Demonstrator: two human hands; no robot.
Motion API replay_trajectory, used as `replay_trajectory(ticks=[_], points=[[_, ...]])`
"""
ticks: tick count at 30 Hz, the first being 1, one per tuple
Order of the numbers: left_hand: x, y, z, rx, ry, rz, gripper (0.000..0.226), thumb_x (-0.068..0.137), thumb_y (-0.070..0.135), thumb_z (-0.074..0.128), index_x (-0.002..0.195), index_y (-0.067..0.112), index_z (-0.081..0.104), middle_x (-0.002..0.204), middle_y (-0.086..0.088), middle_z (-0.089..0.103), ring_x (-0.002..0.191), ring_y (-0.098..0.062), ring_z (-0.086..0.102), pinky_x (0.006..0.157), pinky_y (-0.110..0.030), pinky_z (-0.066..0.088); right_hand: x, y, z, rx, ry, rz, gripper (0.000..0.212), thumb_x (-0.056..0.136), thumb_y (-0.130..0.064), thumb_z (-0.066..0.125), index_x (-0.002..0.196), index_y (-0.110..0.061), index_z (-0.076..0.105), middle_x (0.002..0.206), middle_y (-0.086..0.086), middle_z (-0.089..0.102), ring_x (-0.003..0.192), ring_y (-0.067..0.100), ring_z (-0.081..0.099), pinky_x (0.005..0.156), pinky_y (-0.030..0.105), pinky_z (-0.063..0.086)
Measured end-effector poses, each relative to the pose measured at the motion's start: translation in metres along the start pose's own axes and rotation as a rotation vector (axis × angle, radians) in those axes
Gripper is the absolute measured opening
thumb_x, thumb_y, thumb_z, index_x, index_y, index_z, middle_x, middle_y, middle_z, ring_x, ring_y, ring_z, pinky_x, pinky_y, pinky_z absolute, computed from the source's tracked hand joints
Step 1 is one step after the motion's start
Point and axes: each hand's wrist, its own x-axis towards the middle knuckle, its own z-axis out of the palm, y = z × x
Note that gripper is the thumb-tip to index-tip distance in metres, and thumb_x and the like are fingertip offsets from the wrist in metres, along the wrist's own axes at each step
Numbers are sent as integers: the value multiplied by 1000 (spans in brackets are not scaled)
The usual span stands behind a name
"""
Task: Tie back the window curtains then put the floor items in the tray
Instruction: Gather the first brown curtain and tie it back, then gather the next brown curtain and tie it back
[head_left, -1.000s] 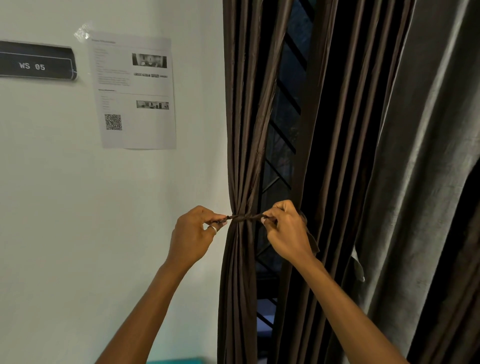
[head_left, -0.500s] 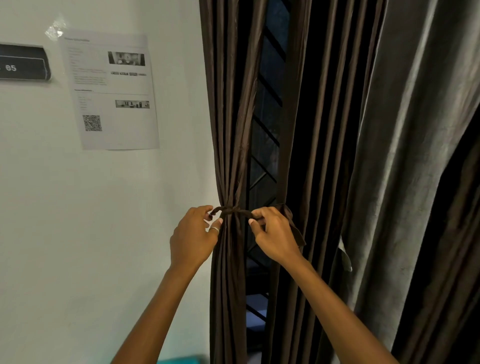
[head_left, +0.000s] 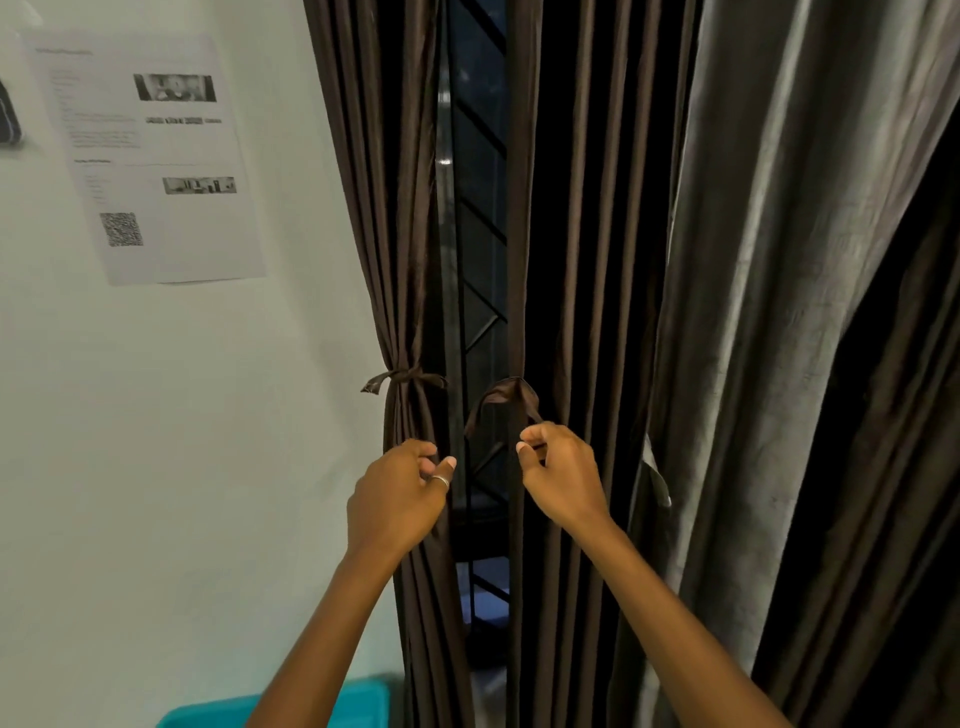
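tied curtain (head_left: 410, 312) at 12 o'clock above my left hand (head_left: 400, 488), loosely curled, empty | right hand (head_left: 563, 473) pinches tie band (head_left: 501, 397) at its 11 o'clock | risk: slick band may slip my pinch, loop drops

I get one view only, the head camera, looking forward and slightly down, close to the brown curtain (head_left: 400, 234) in the middle, white wall (head_left: 156, 441) on the left, grey curtain (head_left: 753, 260) on the right, window bars (head_left: 480, 312) beyond.

Left of window grille (head_left: 480, 291): curtain bundle (head_left: 405, 270), tie (head_left: 402, 378) around it. Right: second curtain (head_left: 587, 249), strap (head_left: 506, 397) in front. Paper (head_left: 156, 161) on wall (head_left: 156, 415) left. Tray (head_left: 371, 699) below.
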Motion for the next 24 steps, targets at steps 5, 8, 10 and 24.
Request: replay_trajectory(ticks=[5,8,10,24], points=[[-21,6,17,-27,-57,0,25,92,53,60,108,36,68,79,25,63,77,4,61,67,-22,51,1,10,-12,-44,91,15,28,97,-33,62,122,-19,64,118,-2,67,104,15,66,86,34,57],[-26,7,19,-43,-110,9,22,92,53,61,105,38,69,82,26,65,79,5,62,71,-24,55,9,0,-15,-88,157,-28,33,98,-35,61,126,-18,61,123,1,66,109,19,66,86,40,58],[-25,9,17,-59,-135,25,20,92,54,61,103,39,70,82,27,65,79,5,63,73,-26,57,20,-9,-16,-141,206,-78,37,98,-36,60,130,-17,58,128,2,64,114,21,63,83,40,58],[26,26,29,-434,-175,111,15,95,41,63,96,36,77,78,16,75,74,1,69,70,-14,53,60,-28,12,-326,138,-28,23,98,-26,59,117,-22,70,101,3,75,106,25,65,72,35,54]])
